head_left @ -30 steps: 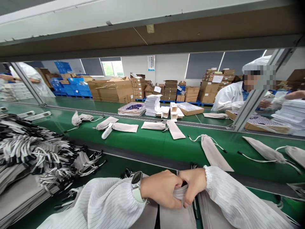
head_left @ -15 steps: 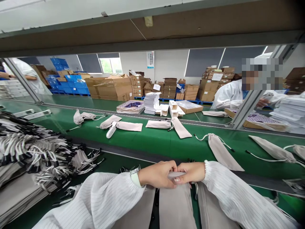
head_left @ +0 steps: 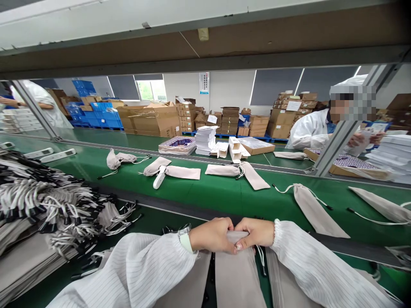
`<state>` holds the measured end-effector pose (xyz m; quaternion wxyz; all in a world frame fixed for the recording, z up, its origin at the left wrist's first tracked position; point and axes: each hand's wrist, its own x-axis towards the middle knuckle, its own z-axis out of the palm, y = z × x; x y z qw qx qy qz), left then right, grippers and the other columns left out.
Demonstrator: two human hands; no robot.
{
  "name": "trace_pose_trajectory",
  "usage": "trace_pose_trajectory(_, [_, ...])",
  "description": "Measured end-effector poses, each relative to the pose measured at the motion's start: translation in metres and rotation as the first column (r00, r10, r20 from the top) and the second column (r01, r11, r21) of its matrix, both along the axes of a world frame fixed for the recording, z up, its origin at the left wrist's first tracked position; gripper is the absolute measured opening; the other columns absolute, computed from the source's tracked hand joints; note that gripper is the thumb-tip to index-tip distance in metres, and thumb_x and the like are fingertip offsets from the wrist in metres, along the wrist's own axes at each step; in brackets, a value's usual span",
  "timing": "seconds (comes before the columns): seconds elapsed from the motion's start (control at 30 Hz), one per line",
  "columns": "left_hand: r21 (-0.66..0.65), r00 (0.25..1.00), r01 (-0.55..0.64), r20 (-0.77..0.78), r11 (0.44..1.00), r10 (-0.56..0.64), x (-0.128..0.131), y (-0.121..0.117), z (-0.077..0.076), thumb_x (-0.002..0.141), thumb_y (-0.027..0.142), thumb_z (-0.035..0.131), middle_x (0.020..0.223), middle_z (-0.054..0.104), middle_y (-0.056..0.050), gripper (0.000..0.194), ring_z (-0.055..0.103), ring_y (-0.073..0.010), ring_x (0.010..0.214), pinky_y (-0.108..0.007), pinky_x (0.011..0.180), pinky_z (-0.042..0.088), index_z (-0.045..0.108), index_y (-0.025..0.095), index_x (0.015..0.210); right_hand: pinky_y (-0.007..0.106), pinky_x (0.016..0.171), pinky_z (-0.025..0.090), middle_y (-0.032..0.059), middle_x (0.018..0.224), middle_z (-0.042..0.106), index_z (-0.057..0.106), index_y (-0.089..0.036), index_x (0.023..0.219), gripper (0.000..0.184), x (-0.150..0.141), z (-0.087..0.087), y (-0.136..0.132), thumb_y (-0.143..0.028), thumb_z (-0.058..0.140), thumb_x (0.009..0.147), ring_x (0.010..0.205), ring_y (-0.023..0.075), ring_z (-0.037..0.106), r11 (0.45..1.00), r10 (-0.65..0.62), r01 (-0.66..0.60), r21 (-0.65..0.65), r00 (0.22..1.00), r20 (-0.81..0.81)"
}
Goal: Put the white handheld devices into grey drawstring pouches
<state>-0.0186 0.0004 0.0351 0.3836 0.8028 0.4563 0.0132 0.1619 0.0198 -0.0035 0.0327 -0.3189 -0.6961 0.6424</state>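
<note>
My left hand (head_left: pixel 212 234) and my right hand (head_left: pixel 255 233) meet at the top edge of a beige drawstring pouch (head_left: pixel 236 273) that lies flat in front of me. Both hands pinch its mouth, fingers curled over the fabric. A white drawstring (head_left: pixel 260 256) hangs from the pouch under my right hand. More flat pouches lie to either side of it. Both arms wear white striped sleeves, and a watch (head_left: pixel 184 233) shows at my left wrist.
A green conveyor belt (head_left: pixel 224 194) carries several beige pouches, one with a white device (head_left: pixel 159 177) sticking out. A big heap of pouches with cords (head_left: pixel 48 205) lies at my left. Across the belt a person in white (head_left: pixel 313 128) handles items beside white box stacks (head_left: pixel 393 156).
The pouches on the belt have drifted to the right. My hands have shifted from bunching the pouch's mouth to pinching it flat at the top edge.
</note>
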Motion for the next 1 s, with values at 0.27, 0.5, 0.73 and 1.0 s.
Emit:
trace_pose_trajectory(0.27, [0.200, 0.991, -0.092, 0.109, 0.976, 0.071, 0.003, 0.002, -0.009, 0.070, 0.038, 0.053, 0.086, 0.051, -0.002, 0.029, 0.049, -0.0189, 0.080, -0.025, 0.059, 0.037, 0.041, 0.019, 0.088, 0.018, 0.050, 0.030, -0.0039, 0.059, 0.046, 0.057, -0.012, 0.070, 0.026, 0.001, 0.002, 0.005, -0.037, 0.060, 0.065, 0.055, 0.0069, 0.039, 0.864, -0.196, 0.146, 0.483, 0.979, 0.054])
trace_pose_trajectory(0.5, [0.207, 0.988, -0.071, 0.146, 0.976, 0.042, 0.006, 0.009, -0.017, 0.073, 0.028, 0.049, 0.091, 0.052, -0.002, 0.020, 0.050, -0.0161, 0.081, -0.023, 0.063, 0.041, 0.044, 0.019, 0.090, 0.018, 0.047, 0.030, -0.0037, 0.059, 0.049, 0.054, -0.016, 0.077, 0.025, 0.002, 0.009, 0.004, -0.040, 0.051, 0.072, 0.052, 0.0086, 0.045, 0.824, -0.176, 0.041, 0.565, 0.967, 0.186])
trace_pose_trajectory(0.73, [0.397, 0.996, -0.060, 0.085, 0.916, 0.028, 0.006, 0.003, -0.014, 0.074, 0.015, 0.040, 0.095, 0.045, -0.003, 0.019, 0.042, -0.0175, 0.088, -0.029, 0.076, 0.037, 0.039, 0.019, 0.092, 0.023, 0.061, 0.033, -0.0025, 0.072, 0.053, 0.050, -0.020, 0.077, 0.020, -0.006, 0.019, -0.002, -0.027, 0.062, 0.063, 0.068, 0.0125, 0.049, 0.453, -0.405, 0.074, 0.889, 0.905, 0.131])
trace_pose_trajectory(1.0, [0.617, 0.998, -0.048, -0.005, 0.785, 0.066, 0.006, 0.000, -0.018, 0.077, 0.014, 0.044, 0.089, 0.043, -0.003, 0.009, 0.038, -0.0206, 0.089, -0.033, 0.077, 0.033, 0.043, 0.019, 0.085, 0.021, 0.059, 0.035, -0.0032, 0.072, 0.050, 0.047, -0.021, 0.078, 0.017, -0.001, 0.008, 0.007, -0.026, 0.060, 0.068, 0.065, 0.0106, 0.047, 0.550, -0.380, 0.142, 0.823, 0.920, 0.095])
